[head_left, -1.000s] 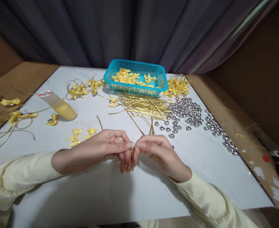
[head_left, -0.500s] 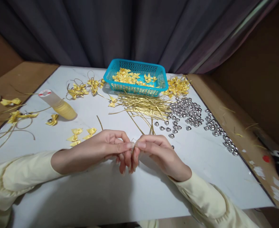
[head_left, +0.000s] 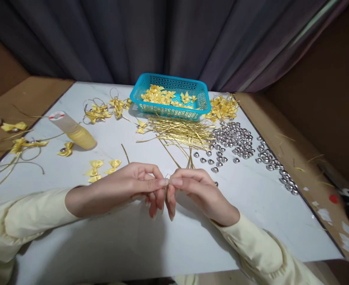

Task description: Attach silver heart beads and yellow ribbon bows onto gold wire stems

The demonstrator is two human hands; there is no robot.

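gold wire [head_left: 167, 175] | pinched between left hand [head_left: 124, 189] and right hand [head_left: 200, 190]; spool [head_left: 73, 132] label unreadable

Satin bows [head_left: 99, 168], plastic basket [head_left: 170, 111], glossy metal hearts [head_left: 232, 138].

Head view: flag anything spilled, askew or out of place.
At left the thread spool lies on its side, and a yellow bow sits off the white board. At right, silver beads trail from their heap along the edge. The left hand and right hand pinch a wire.
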